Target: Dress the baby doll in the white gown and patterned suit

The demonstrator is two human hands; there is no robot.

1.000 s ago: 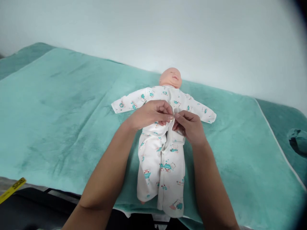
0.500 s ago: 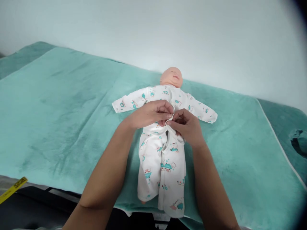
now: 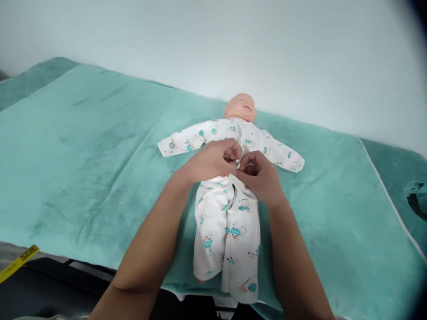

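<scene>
A baby doll (image 3: pixel 240 106) lies on its back on a teal towel (image 3: pixel 83 146), head toward the wall. It wears a white sleepsuit (image 3: pixel 230 231) printed with small teal and red pictures, its sleeves spread out to both sides. My left hand (image 3: pixel 213 161) and my right hand (image 3: pixel 260 175) meet over the doll's chest. Each pinches an edge of the suit's front opening, fingertips touching at the middle. The suit's legs reach the towel's near edge.
The towel covers a wide padded table that runs to a pale wall behind. A darker teal layer shows at the far right (image 3: pixel 413 195) and far left. A yellow tag (image 3: pixel 18 263) lies at the near left edge, above a dark floor area.
My hands have stayed on the doll's chest; both hands' fingers have curled tighter round the front opening. The view has shifted slightly.
</scene>
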